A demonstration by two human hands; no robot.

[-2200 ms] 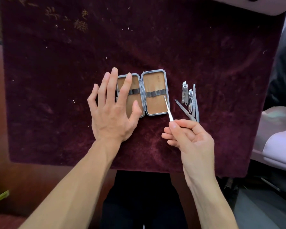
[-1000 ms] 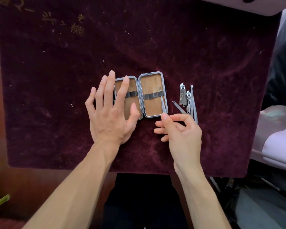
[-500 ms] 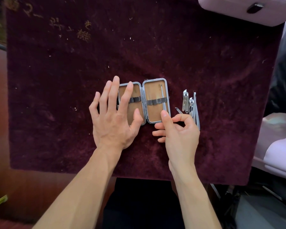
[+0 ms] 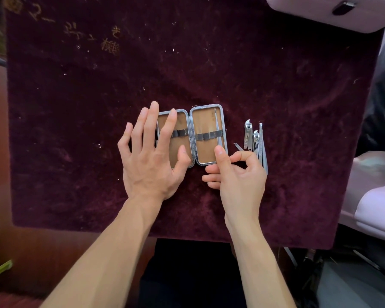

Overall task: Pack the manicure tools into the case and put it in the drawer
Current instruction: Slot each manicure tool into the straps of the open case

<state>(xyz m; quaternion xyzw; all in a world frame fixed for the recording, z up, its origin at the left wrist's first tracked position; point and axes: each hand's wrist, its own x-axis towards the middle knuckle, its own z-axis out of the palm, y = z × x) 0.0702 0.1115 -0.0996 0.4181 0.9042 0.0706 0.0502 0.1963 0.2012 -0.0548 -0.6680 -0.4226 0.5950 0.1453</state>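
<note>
Case (image 4: pixel 207 150) lies open flat on the burgundy cloth over the tabletop (image 4: pixel 276 85). Left hand (image 4: pixel 151 158), fingers spread and gripping nothing, pins the left half so it won't slide. Right hand (image 4: pixel 238 174), loosely curled, thumb seating a thin tool (image 4: pixel 217 126) under the right half's elastic strap; probably not pinching it. Remaining tools (image 4: pixel 255 141) wait just right of the case, lower ends hidden by the right hand. Drawer not visible.
</note>
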